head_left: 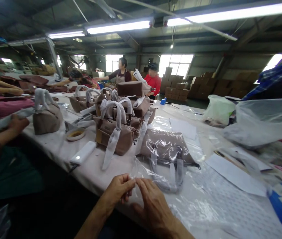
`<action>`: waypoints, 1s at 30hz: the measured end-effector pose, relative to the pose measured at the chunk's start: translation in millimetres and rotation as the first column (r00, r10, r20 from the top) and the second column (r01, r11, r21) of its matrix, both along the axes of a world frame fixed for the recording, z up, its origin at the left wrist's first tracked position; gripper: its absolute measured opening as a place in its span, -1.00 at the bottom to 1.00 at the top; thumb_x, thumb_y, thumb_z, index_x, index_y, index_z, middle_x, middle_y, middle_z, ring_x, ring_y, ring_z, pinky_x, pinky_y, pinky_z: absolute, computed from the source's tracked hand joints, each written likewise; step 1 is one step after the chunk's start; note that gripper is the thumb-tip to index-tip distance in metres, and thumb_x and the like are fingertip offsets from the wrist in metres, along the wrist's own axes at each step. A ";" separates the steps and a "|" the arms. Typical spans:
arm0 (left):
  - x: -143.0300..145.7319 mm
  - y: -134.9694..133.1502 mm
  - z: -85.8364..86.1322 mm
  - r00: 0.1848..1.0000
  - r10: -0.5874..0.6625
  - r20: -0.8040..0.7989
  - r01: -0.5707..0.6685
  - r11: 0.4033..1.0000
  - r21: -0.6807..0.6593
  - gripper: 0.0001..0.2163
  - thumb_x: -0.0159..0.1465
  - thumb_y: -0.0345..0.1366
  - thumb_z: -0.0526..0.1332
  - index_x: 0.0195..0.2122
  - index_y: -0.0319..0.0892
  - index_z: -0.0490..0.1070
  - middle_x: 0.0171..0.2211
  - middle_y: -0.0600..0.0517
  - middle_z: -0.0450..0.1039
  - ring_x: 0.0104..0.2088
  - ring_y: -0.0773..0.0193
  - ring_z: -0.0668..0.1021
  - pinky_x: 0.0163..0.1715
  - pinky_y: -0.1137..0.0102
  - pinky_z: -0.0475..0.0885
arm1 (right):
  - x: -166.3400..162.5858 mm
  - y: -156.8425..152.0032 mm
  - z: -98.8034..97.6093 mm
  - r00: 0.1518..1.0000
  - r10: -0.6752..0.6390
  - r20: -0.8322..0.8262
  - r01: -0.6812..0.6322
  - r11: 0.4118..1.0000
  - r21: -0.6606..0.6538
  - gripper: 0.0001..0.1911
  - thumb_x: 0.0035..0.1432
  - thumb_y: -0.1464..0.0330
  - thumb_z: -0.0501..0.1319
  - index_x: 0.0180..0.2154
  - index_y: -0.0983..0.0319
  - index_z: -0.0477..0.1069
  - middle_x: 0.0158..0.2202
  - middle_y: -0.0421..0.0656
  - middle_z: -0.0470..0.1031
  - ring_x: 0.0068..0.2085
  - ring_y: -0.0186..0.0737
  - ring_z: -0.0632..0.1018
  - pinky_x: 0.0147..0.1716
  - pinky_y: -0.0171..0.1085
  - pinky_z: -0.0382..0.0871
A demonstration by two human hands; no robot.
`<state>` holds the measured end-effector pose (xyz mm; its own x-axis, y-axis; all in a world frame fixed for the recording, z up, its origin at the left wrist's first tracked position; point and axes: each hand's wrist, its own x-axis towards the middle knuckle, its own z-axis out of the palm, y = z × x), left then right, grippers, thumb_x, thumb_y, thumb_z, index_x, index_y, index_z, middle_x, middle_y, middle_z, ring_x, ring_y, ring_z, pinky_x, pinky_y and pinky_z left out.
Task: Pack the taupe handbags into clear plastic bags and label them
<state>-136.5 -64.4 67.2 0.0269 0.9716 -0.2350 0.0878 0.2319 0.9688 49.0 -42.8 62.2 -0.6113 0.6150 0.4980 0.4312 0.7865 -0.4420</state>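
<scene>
Presently, a taupe, smooth-surfaced handbag (166,141) lies flat inside a clear, glossy plastic bag (141,170) on the white-covered table (91,172), wrapped handles (180,171) pointing nearward. Just before it, the left hand (119,188) is curled, the right hand (153,200) extended, fingertips meeting; whether either grips plastic cannot be determined. Similar taupe handbags (111,132) stand left.
</scene>
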 end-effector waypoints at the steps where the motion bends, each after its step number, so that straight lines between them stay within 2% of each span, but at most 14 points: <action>1: 1.4 3.9 4.3 1.000 -0.006 0.016 0.005 0.999 0.048 -0.52 0.18 0.21 0.14 -0.40 -0.18 0.32 -0.56 0.10 0.36 -0.64 0.40 0.35 -0.66 0.50 0.16 | -1.8 6.6 -1.4 0.998 -0.040 -0.056 0.038 0.998 -0.049 -0.69 0.23 0.29 0.12 -0.03 0.21 0.44 -0.16 -0.01 0.57 -0.14 0.03 0.57 -0.14 -0.03 0.51; 3: 2.1 16.3 11.1 0.998 0.038 -0.044 -0.028 0.981 0.194 -0.55 0.27 0.15 0.08 -0.28 -0.21 0.40 -0.44 0.01 0.46 -0.53 0.31 0.47 -0.59 0.45 0.32 | 1.1 27.1 -0.1 0.973 -0.145 -0.180 0.098 0.964 -0.248 -0.74 0.25 0.31 0.02 -0.23 0.20 0.47 -0.33 -0.06 0.56 -0.27 -0.02 0.59 -0.26 -0.08 0.51; 4: 1.4 24.8 13.0 0.991 0.080 -0.107 -0.046 0.954 0.296 -0.58 0.31 0.08 0.07 -0.19 -0.21 0.43 -0.32 -0.04 0.51 -0.40 0.24 0.54 -0.47 0.40 0.42 | 4.8 39.1 2.9 0.947 -0.211 -0.240 0.100 0.909 -0.404 -0.74 0.24 0.26 0.04 -0.28 0.20 0.46 -0.38 -0.08 0.55 -0.32 -0.04 0.59 -0.31 -0.11 0.50; 6: -0.6 45.7 13.7 0.950 0.171 -0.262 -0.024 0.874 0.485 -0.68 0.32 -0.12 0.11 0.01 -0.17 0.41 -0.05 -0.09 0.50 -0.06 0.13 0.54 -0.08 0.27 0.46 | 14.3 62.4 11.6 0.882 -0.356 -0.307 0.041 0.709 -0.704 -0.72 0.13 0.13 0.17 -0.32 0.21 0.44 -0.42 -0.11 0.54 -0.38 -0.07 0.59 -0.41 -0.17 0.49; 7: -1.1 57.3 12.9 0.913 0.195 -0.357 0.030 0.843 0.537 -0.66 0.29 -0.21 0.14 0.08 -0.14 0.38 0.05 -0.09 0.46 0.06 0.10 0.48 0.07 0.21 0.39 | 19.2 72.5 15.9 0.855 -0.412 -0.315 -0.003 0.604 -0.797 -0.67 0.04 0.08 0.24 -0.32 0.22 0.44 -0.43 -0.12 0.55 -0.39 -0.08 0.60 -0.44 -0.19 0.49; 8: -0.7 69.1 11.7 0.869 0.200 -0.453 0.096 0.829 0.551 -0.62 0.26 -0.29 0.17 0.12 -0.13 0.37 0.09 -0.08 0.45 0.11 0.10 0.45 0.15 0.19 0.32 | 23.7 81.2 19.4 0.835 -0.452 -0.314 -0.036 0.525 -0.850 -0.62 -0.03 0.05 0.28 -0.32 0.22 0.43 -0.43 -0.13 0.55 -0.40 -0.09 0.60 -0.46 -0.20 0.49; 10: 2.7 91.3 9.3 0.776 0.191 -0.601 0.194 0.834 0.516 -0.65 0.22 -0.37 0.19 0.05 -0.12 0.43 0.00 -0.04 0.51 0.05 0.10 0.48 0.10 0.20 0.33 | 31.4 93.9 22.9 0.818 -0.490 -0.300 -0.046 0.465 -0.884 -0.56 -0.13 0.02 0.32 -0.33 0.23 0.43 -0.45 -0.14 0.54 -0.41 -0.10 0.60 -0.46 -0.19 0.51; 13: 10.5 115.5 8.9 0.700 0.186 -0.690 0.231 0.855 0.465 -0.90 0.23 -0.38 0.22 -0.28 -0.11 0.52 -0.27 0.03 0.55 -0.13 0.12 0.52 -0.06 0.22 0.34 | 39.7 104.6 21.9 0.812 -0.518 -0.270 -0.016 0.442 -0.897 -0.54 -0.19 0.01 0.34 -0.38 0.24 0.43 -0.48 -0.15 0.52 -0.42 -0.09 0.61 -0.48 -0.19 0.51; 15: 14.6 123.9 10.7 0.677 0.198 -0.709 0.225 0.861 0.456 -0.90 0.24 -0.38 0.22 -0.40 -0.12 0.49 -0.33 0.04 0.52 -0.17 0.13 0.51 -0.10 0.21 0.31 | 43.5 110.1 21.3 0.811 -0.530 -0.249 0.008 0.437 -0.900 -0.52 -0.20 0.01 0.37 -0.36 0.25 0.44 -0.46 -0.13 0.54 -0.40 -0.06 0.62 -0.49 -0.19 0.51; 19: 18.7 126.7 15.4 0.621 0.214 -0.754 0.244 0.861 0.445 -0.90 0.27 -0.40 0.22 -0.40 -0.14 0.45 -0.31 0.04 0.50 -0.16 0.12 0.49 -0.11 0.20 0.26 | 48.6 125.6 23.9 0.801 -0.555 -0.223 0.092 0.482 -0.871 -0.55 -0.11 0.01 0.35 -0.29 0.21 0.42 -0.37 -0.12 0.58 -0.37 -0.05 0.63 -0.50 -0.20 0.51; 24: 22.9 118.9 18.3 0.526 0.250 -0.813 0.322 0.826 0.462 -0.90 0.34 -0.41 0.19 -0.33 -0.14 0.42 -0.26 0.02 0.48 -0.14 0.11 0.47 -0.07 0.16 0.27 | 52.9 143.8 23.3 0.804 -0.568 -0.176 0.250 0.591 -0.767 -0.73 0.03 0.11 0.24 -0.45 0.19 0.42 -0.53 -0.19 0.53 -0.48 -0.15 0.58 -0.54 -0.27 0.41; 26: 26.9 117.4 18.1 0.519 0.280 -0.807 0.308 0.820 0.483 -0.94 0.34 -0.35 0.22 -0.30 -0.13 0.42 -0.24 0.02 0.49 -0.12 0.09 0.48 -0.05 0.13 0.31 | 53.9 146.2 21.5 0.810 -0.568 -0.147 0.303 0.619 -0.725 -0.77 0.04 0.16 0.21 -0.49 0.18 0.43 -0.56 -0.20 0.52 -0.52 -0.18 0.55 -0.54 -0.29 0.37; 28: 33.3 119.2 17.4 0.526 0.342 -0.779 0.281 0.795 0.538 -0.91 0.27 -0.30 0.32 -0.26 -0.13 0.43 -0.09 -0.04 0.49 0.04 0.00 0.46 0.07 0.04 0.29 | 54.5 146.5 19.9 0.813 -0.570 -0.124 0.338 0.634 -0.696 -0.78 0.06 0.19 0.19 -0.50 0.18 0.43 -0.56 -0.21 0.53 -0.52 -0.19 0.55 -0.53 -0.30 0.35; 30: 41.9 124.7 16.6 0.517 0.397 -0.759 0.298 0.747 0.594 -0.80 0.18 -0.28 0.41 -0.22 -0.13 0.44 0.14 -0.10 0.38 0.24 -0.12 0.30 0.23 -0.07 0.15 | 55.2 146.3 18.8 0.816 -0.568 -0.106 0.357 0.640 -0.680 -0.78 0.07 0.19 0.18 -0.51 0.17 0.44 -0.57 -0.21 0.54 -0.52 -0.20 0.55 -0.52 -0.31 0.34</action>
<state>-94.6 60.3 83.7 0.1147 0.8621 0.4935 0.8921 -0.3079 0.3306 104.1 103.6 81.0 -0.0534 0.9985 0.0072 0.4322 0.0296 -0.9013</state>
